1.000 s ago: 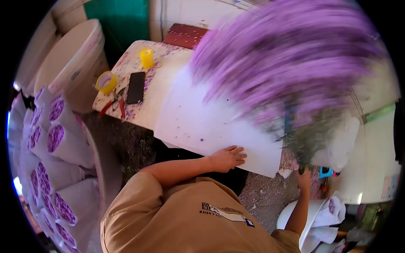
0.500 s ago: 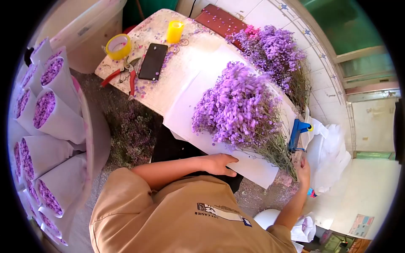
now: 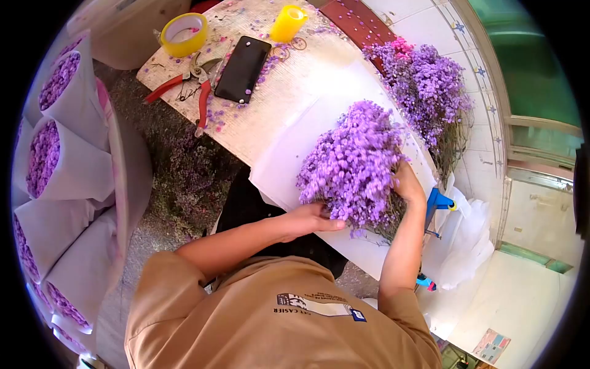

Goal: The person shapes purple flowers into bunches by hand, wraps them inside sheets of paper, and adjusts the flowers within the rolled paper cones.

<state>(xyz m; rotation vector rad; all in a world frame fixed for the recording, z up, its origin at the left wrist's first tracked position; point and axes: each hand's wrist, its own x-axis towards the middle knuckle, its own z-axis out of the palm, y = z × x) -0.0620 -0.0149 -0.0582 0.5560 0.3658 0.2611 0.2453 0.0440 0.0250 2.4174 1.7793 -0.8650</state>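
A full bunch of purple baby's breath lies over white wrapping paper on the table in front of me. Against the bunch's near left edge is my left hand, its fingers partly under the blossoms and the thumb stretched along the front. My right hand grips the bunch from the right side, with its fingertips hidden among the flowers and stems. The lower stems are mostly hidden behind my right forearm.
Red-handled pruning shears, a black phone, and yellow tape rolls lie on the table. More purple flowers are behind. A blue tape dispenser stands right; a tub of wrapped bouquets is left.
My right hand has moved from the stem ends up to the bunch's right side. My left hand has moved onto its near edge. The bunch looks more gathered; the view has shifted.
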